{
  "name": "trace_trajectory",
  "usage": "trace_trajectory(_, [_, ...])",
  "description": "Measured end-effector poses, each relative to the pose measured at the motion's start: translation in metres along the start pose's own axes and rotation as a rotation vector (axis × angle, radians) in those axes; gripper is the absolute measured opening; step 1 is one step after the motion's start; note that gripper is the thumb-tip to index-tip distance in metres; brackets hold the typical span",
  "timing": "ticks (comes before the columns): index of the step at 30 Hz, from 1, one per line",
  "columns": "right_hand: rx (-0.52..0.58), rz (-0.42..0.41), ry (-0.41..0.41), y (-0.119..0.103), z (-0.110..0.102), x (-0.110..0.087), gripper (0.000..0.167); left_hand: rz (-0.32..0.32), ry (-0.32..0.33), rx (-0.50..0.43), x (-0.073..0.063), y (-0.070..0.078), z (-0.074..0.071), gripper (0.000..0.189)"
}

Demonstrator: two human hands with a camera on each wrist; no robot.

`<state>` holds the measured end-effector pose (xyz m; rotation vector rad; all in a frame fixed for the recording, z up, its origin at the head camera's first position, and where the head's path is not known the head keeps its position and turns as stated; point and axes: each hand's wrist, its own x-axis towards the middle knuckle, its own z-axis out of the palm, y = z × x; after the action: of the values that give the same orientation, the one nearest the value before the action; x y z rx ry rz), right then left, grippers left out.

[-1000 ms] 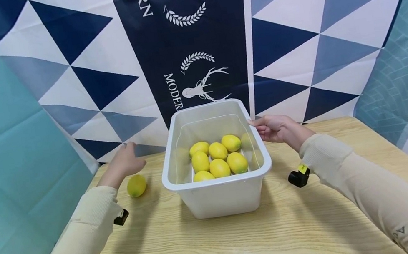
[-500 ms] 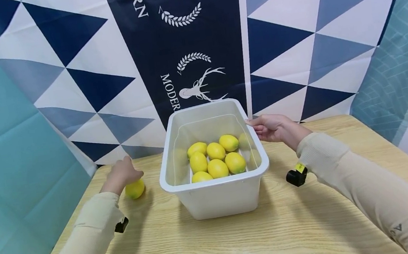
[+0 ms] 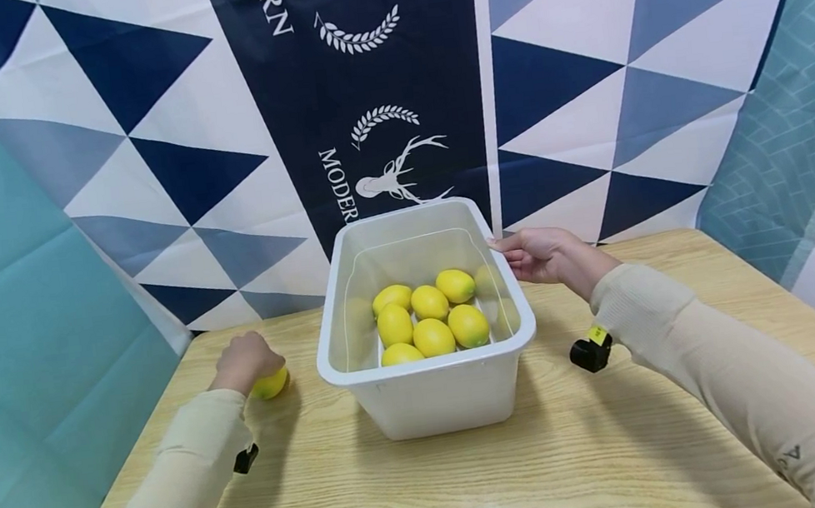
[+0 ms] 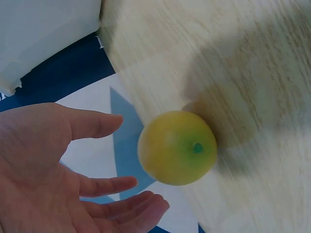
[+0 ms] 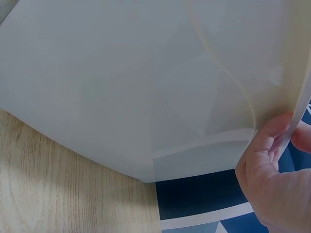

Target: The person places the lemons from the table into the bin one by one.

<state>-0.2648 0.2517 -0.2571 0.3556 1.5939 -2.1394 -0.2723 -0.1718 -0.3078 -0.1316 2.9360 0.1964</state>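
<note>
In the head view, my left hand (image 3: 246, 361) is low over a single lemon (image 3: 271, 383) on the left side of the table, hiding part of it. The left wrist view shows the thumb and fingers (image 4: 109, 183) spread, with a gap between them and the lemon (image 4: 177, 148). My right hand (image 3: 547, 256) pinches the right rim of a white plastic bin (image 3: 442, 397), thumb on one side and fingers on the other, as the right wrist view confirms. Several lemons (image 3: 434, 337) lie on the bin's bottom.
The bin stands mid-table on a light wooden table (image 3: 404, 489). A patterned cloth (image 3: 548, 95) hangs behind the table's back edge, and a teal cloth (image 3: 29, 314) hangs at the left. Black cameras (image 3: 591, 354) are strapped under the wrists.
My left hand has come down towards the lone lemon and now covers more of it. The right hand keeps its hold on the bin's rim. The head view has shifted slightly.
</note>
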Motion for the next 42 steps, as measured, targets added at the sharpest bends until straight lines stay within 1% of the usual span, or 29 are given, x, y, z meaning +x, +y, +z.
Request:
trace_trajectory(7, [0.008, 0.002, 0.013, 0.001, -0.002, 0.002, 0.014, -0.005, 0.014, 0.005, 0.004, -0.002, 0.009, 0.042])
trace_trajectory(11, [0.013, 0.004, 0.02, 0.0, -0.002, 0.003, 0.014, -0.005, 0.02, 0.017, 0.006, 0.0, 0.014, 0.046])
trace_trajectory(15, [0.009, -0.001, 0.01, 0.0, -0.003, 0.003, 0.013, -0.003, 0.02, 0.018, 0.008, 0.003, 0.018, 0.052])
trace_trajectory(18, [0.01, 0.0, 0.013, 0.0, -0.003, 0.003, 0.013, 0.014, 0.017, 0.007, 0.01, 0.003, 0.021, 0.055])
trace_trajectory(22, [0.008, 0.002, 0.026, 0.0, -0.003, 0.004, 0.014, 0.054, 0.029, 0.006, 0.013, 0.0, 0.028, 0.056])
trace_trajectory(28, [0.006, 0.006, 0.026, 0.001, -0.003, 0.004, 0.015, 0.128, 0.069, 0.017, 0.014, -0.004, 0.038, 0.061])
trace_trajectory(34, [0.007, 0.0, 0.025, 0.0, -0.003, 0.003, 0.015, 0.203, 0.125, 0.018, 0.016, -0.009, 0.043, 0.052])
trace_trajectory(42, [0.013, 0.004, 0.025, 0.001, -0.002, 0.002, 0.015, 0.284, 0.171, 0.063, 0.014, -0.016, 0.052, 0.047])
